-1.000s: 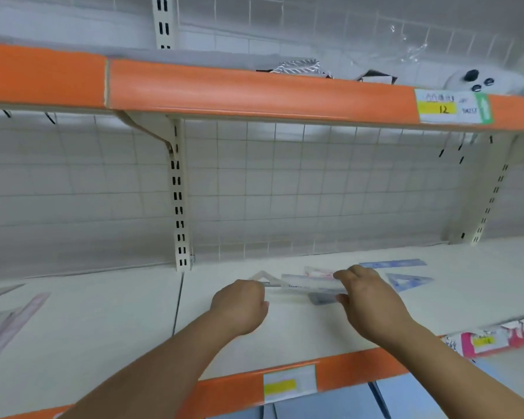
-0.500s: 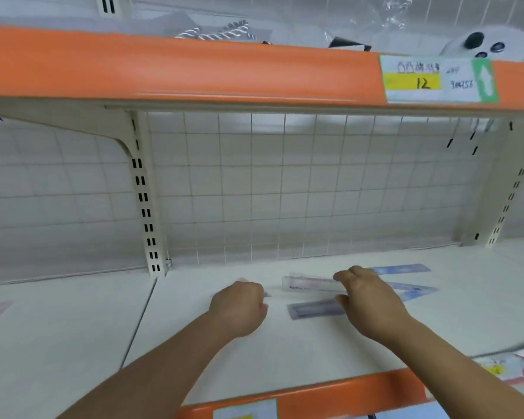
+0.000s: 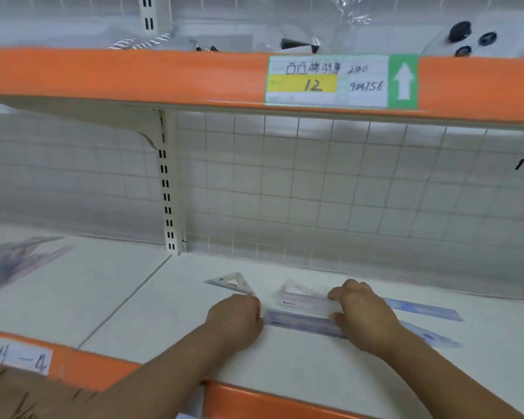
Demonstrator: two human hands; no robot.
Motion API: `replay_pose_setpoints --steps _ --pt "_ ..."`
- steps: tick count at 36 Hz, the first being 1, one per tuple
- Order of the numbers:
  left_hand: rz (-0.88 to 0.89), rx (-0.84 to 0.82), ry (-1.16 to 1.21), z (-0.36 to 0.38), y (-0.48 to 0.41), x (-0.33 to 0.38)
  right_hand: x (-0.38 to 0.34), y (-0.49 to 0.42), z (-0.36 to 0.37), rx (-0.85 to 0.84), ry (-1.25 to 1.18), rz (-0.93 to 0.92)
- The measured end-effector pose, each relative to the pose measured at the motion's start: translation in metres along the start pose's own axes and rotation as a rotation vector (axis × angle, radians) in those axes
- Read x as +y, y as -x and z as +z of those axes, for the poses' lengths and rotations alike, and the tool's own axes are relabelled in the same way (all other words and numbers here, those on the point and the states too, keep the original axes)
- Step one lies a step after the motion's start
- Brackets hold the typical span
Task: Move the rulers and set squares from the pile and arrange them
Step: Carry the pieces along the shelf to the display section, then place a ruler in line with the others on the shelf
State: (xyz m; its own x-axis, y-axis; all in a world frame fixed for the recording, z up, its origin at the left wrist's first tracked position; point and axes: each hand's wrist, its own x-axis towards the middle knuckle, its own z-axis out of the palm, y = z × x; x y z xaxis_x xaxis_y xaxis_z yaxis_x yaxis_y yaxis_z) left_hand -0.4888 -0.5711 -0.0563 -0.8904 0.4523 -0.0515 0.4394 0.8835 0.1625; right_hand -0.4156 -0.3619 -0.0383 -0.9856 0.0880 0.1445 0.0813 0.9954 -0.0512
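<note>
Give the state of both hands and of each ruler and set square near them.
Clear triangular plastic set square, flat on white shelf.
Clear straight plastic ruler, held at right end.
Purple plastic ruler, flat, right end hidden.
Blue plastic ruler, flat, untouched.
Left hand, fingers curled at set square's corner; grip hidden.
Right hand, pinches clear ruler.

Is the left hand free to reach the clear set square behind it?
Probably yes: the left hand sits at the near corner of the set square, nothing between them; the ruler in the right hand lies aside.
</note>
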Motion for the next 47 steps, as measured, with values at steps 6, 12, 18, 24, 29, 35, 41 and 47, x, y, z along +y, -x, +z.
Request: replay_pose_setpoints --steps 6,12,18,24,29,35,41,47 --pt "-0.068 0.002 -0.028 0.000 0.006 0.007 0.005 -0.006 0.004 -0.030 -0.012 -0.052" --pt "-0.094 0.011 -0.033 -0.003 0.006 0.005 0.002 -0.012 0.006 -0.051 -0.044 -0.071" --pt "-0.084 0.024 -0.031 -0.003 0.005 0.006 -0.001 -0.017 0.012 -0.080 -0.028 -0.073" --pt "-0.084 0.024 -0.035 -0.002 0.002 0.000 -0.002 -0.018 0.022 -0.130 -0.039 -0.073" --pt "-0.079 0.020 -0.031 -0.002 0.002 -0.001 0.000 -0.019 0.024 -0.158 -0.041 -0.056" --pt "-0.066 0.021 -0.032 0.000 0.002 0.000 0.002 -0.018 0.030 -0.176 -0.047 -0.072" --pt "-0.066 0.015 -0.037 -0.001 0.003 -0.002 -0.001 -0.017 0.033 -0.162 -0.024 -0.129" --pt "-0.079 0.018 -0.033 -0.002 0.005 -0.006 -0.004 -0.016 0.032 -0.169 -0.016 -0.125"
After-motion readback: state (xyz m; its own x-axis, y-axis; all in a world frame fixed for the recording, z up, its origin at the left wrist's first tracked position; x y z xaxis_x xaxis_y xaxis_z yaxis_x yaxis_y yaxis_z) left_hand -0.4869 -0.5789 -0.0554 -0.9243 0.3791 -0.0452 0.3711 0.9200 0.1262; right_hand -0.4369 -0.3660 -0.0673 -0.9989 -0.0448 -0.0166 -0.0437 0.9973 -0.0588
